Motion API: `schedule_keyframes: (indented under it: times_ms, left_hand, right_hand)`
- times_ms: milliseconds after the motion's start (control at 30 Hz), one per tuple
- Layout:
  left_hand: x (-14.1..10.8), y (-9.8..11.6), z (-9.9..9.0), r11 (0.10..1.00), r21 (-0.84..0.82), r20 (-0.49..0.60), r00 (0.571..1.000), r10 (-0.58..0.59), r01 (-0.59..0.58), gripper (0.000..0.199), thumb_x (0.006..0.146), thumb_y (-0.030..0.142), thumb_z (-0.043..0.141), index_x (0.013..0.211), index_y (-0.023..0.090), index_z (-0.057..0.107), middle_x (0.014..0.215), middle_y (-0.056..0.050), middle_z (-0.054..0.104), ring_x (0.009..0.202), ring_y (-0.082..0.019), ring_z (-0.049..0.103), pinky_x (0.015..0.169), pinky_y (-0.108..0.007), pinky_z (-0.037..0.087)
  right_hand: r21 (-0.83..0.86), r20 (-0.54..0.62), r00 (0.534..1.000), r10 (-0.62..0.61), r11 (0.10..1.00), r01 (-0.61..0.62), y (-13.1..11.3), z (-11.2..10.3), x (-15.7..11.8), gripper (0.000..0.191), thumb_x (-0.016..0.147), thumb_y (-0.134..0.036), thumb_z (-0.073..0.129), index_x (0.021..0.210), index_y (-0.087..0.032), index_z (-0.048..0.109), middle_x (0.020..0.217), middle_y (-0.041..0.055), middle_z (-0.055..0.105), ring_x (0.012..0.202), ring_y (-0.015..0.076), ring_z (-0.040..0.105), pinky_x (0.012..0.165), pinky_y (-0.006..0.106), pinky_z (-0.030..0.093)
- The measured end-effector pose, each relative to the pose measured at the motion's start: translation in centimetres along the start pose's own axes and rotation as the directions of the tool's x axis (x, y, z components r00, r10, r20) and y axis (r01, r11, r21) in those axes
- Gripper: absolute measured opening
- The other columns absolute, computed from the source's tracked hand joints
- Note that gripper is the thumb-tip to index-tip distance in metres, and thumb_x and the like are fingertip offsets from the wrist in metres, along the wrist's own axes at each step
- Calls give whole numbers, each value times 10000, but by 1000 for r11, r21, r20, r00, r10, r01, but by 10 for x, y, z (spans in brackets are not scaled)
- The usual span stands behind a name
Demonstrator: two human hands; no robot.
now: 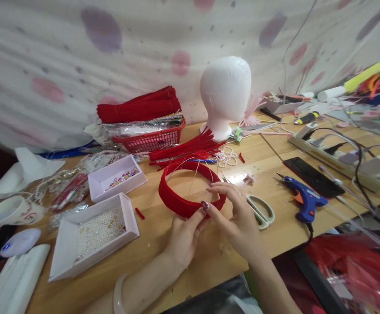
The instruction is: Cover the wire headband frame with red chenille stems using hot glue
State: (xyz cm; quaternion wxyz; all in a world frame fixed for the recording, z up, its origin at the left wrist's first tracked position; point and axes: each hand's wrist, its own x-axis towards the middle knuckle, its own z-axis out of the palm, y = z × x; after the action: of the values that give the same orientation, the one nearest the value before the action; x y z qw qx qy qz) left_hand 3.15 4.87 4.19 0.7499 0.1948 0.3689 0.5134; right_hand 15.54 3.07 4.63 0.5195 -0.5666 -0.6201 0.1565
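A wide red velvety ring-shaped band point(173, 198) is held just above the wooden table, with thin wires rising from it. My left hand point(185, 237) is closed on its near side, thumb on the outer face. My right hand point(235, 218) grips the band's near right part, with the thumb close to the left thumb and the index finger reaching over the rim. Scissors with pale green handles point(262, 211) lie beside my right hand, partly hidden by it. Red strips point(186, 148) lie in a bundle behind the band.
A white box of pearl beads point(95, 270) and a white box of gems point(95, 192) stand left. At the back are a red basket point(150, 140) and a white foam head point(224, 87). A blue glue gun point(304, 198), phone point(314, 176) and power strip point(334, 157) lie right.
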Motion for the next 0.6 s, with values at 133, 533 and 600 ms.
schedule_keyframes:
  times_ms: [133, 533, 600]
  left_hand:
    - [2, 1, 2, 974, 211, 4, 997, 78, -77, 263, 654, 322, 887, 852, 166, 810, 916, -67, 826, 928, -232, 749, 868, -322, 588]
    - [-3, 15, 20, 888, 443, 78, 992, 98, -122, 109, 644, 242, 762, 594, 180, 688, 595, 30, 625, 619, -147, 542, 603, -254, 498]
    - [-3, 15, 22, 887, 446, 73, 992, 100, -122, 98, 640, 257, 755, 614, 180, 701, 618, 17, 646, 638, -160, 562, 625, -266, 513]
  right_hand:
    - [-209, -265, 935, -237, 960, 184, -7, -3, 1, 275, 884, -193, 736, 1111, -263, 597, 1036, 36, 650, 1004, 226, 617, 956, 428, 451]
    - [-316, 103, 926, -363, 871, 376, -15, -23, 4, 299, 898, -6, 606, 1073, -239, 672, 971, 35, 769, 957, 227, 628, 888, 409, 500]
    - [-325, 120, 919, -375, 860, 393, -16, -24, 4, 312, 894, 10, 601, 1085, -228, 667, 968, 43, 767, 962, 228, 623, 887, 406, 506]
